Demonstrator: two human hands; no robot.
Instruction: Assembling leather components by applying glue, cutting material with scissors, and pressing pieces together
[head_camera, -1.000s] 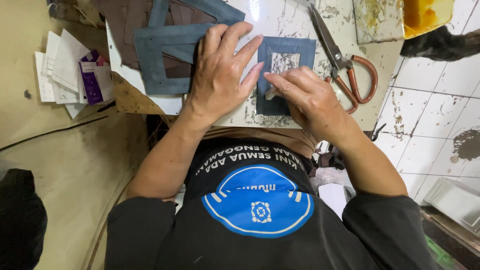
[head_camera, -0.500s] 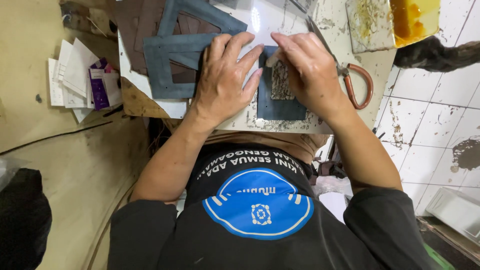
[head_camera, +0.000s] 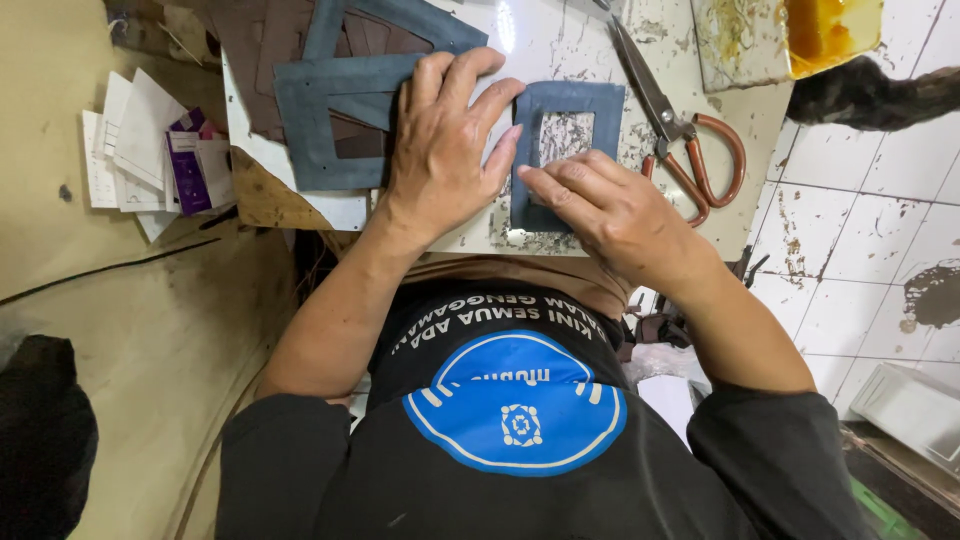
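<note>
We press both hands, left hand (head_camera: 440, 160) and right hand (head_camera: 610, 215), flat with fingers spread on the blue-grey frame piece (head_camera: 565, 110), scissors (head_camera: 680, 130) just right.

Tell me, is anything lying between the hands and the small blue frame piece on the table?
Nothing visible does. The left hand presses its left edge and the right hand rests on the blue frame piece; the scissors lie beside it.

Purple-white pkg (head_camera: 188, 165) among white papers (head_camera: 125, 140), far left on floor.
</note>
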